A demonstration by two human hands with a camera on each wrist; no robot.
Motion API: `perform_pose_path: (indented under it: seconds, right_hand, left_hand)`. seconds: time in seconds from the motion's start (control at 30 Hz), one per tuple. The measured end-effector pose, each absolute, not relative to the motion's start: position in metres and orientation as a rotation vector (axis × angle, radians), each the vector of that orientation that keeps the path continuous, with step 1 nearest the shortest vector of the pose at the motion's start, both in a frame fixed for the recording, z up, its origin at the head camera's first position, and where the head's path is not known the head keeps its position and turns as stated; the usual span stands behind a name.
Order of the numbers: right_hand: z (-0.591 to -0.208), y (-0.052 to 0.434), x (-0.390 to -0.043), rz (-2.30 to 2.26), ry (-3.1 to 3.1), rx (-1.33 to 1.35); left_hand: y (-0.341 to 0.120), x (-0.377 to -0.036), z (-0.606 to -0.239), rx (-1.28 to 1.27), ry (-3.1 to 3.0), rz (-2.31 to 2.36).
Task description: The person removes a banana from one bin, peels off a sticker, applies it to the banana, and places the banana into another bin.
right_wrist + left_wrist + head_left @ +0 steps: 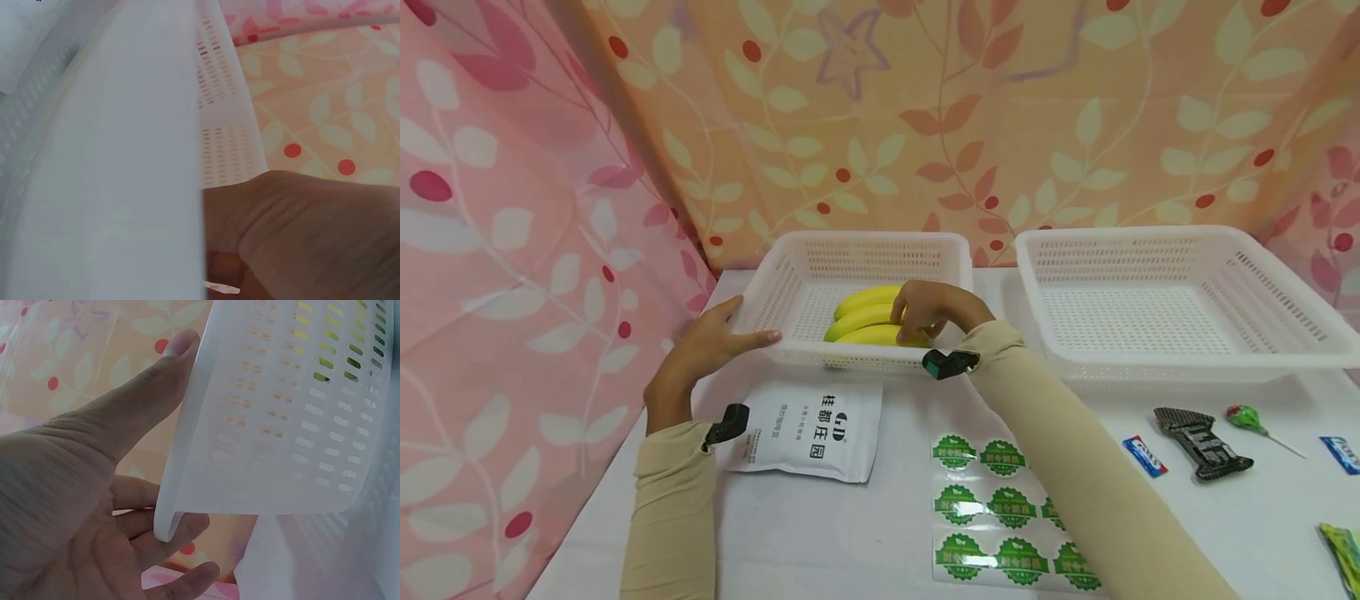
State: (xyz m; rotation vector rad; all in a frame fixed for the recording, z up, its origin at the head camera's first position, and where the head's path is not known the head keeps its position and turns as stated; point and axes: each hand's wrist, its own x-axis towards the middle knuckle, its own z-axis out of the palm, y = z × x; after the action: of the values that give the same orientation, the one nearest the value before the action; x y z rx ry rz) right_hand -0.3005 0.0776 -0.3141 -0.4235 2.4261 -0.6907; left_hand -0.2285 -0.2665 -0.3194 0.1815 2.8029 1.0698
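The right hand (928, 307) curls over the bananas (868, 323) lying in the left basket (850, 250) at frame centre while the left hand (715, 346) pinches its near rim, so setting them down seems underway, and next the fingers must let go.

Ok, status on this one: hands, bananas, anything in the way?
Left hand gripping left basket corner. Right hand curled on bananas inside it. Nothing blocking; right basket holds nothing.

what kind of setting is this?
Likely a staged tabletop recording setup, not a real kitchen or shop: leaf-print curtains enclose a white table with two white baskets, bananas and assorted small items.
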Motion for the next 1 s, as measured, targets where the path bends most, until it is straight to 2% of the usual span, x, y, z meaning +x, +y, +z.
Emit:
perform_pose_path:
  seconds: [0.33, 0.63, 0.8, 1.0]
  right_hand:
    - [-0.279, 0.103, -0.286, -0.901, 2.503, -0.586]
    - [-0.243, 0.148, -0.236, -1.026, 2.630, -0.715]
    - [-0.250, 0.178, -0.200, -1.019, 2.707, -0.768]
    - [-0.281, 0.209, -0.163, -1.030, 2.744, -0.702]
  left_hand:
    - [-0.267, -0.229, -0.322, 0.160, 2.770, 1.090]
    - [-0.271, -0.227, -0.321, 0.172, 2.806, 1.021]
    - [-0.273, -0.225, -0.319, 0.159, 2.786, 1.055]
    - [-0.274, -0.222, -0.317, 0.154, 2.790, 1.058]
